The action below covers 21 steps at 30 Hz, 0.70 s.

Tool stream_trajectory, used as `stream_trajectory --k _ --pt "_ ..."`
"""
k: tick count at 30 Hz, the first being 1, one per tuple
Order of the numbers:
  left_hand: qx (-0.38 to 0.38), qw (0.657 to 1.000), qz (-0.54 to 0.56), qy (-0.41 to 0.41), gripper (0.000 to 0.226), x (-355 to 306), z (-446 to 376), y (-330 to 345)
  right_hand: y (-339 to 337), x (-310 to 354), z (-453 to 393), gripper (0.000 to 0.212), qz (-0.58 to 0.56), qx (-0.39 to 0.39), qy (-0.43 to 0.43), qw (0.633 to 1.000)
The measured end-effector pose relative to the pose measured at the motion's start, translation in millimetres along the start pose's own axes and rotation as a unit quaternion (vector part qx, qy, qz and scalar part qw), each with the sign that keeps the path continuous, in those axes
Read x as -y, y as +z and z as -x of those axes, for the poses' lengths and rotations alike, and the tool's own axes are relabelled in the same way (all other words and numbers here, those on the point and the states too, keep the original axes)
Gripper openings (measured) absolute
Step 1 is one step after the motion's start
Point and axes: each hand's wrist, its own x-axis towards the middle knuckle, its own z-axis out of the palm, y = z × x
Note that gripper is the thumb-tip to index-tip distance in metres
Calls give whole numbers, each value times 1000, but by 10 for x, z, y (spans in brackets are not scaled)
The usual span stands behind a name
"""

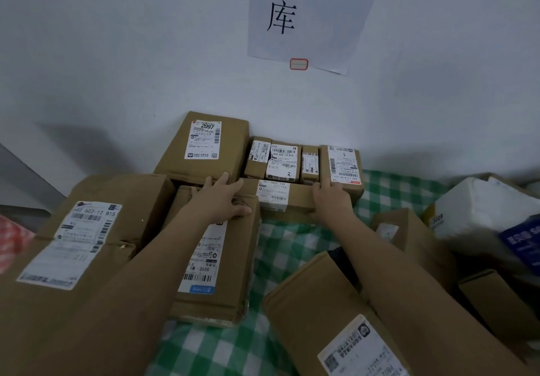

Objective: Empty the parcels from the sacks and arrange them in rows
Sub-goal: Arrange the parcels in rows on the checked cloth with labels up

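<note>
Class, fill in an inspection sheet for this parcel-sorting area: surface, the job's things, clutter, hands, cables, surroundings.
Surface: green-and-white checked cloth on the floor.
Job's things: row of small cardboard parcels against the wall; large parcel marked 2097 at its left; long flat parcel in front of the row; more parcels around.
Clutter: white foam box at right; no sack identifiable.
Hands: left hand rests on the long flat parcel's left end; right hand holds its right end.
Cables: nothing seen.
Surroundings: white wall with paper sign.
</note>
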Motion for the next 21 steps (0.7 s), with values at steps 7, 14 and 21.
stream_trajectory --k 7,14,21 --pt "3 1000 -13 -5 75 -38 5 -7 -211 73 13 75 22 6 -42 999" --pt "11 1000 -8 -11 72 -41 12 -25 -502 276 259 62 -103 78 -109 986" --pt "-39 999 24 -13 74 -15 69 97 -970 251 1023 52 -273 76 -106 953"
